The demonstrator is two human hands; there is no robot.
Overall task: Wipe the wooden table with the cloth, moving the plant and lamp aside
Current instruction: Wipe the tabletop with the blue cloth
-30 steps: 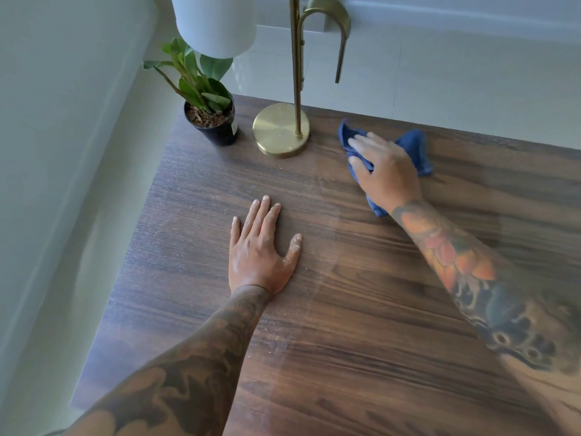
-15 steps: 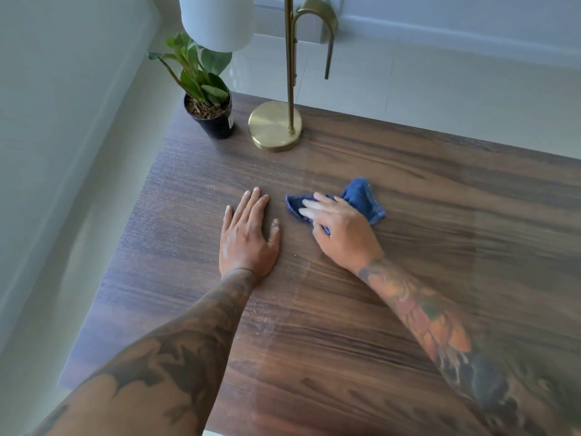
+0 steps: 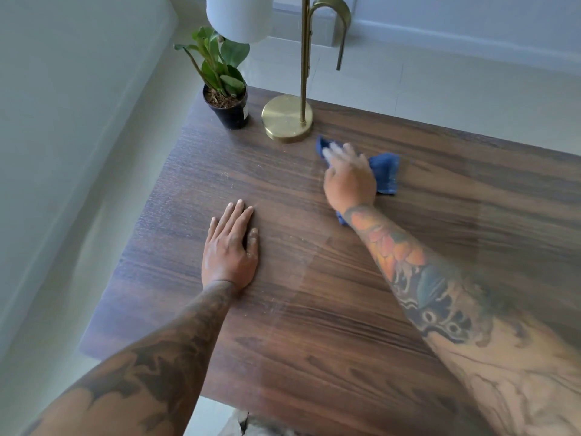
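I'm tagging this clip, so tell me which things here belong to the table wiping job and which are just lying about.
Part of the job:
blue cloth, under the right hand
wooden table
potted plant
brass lamp
left hand, flat on the table

Just there:
tiled floor

Plant pot [image 3: 232, 113] has a white label, print too small to read.

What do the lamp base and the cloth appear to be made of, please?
Lamp base: probably brushed brass-coloured metal, given its golden sheen. Cloth: soft blue fabric, perhaps microfibre; it crumples under the right hand.
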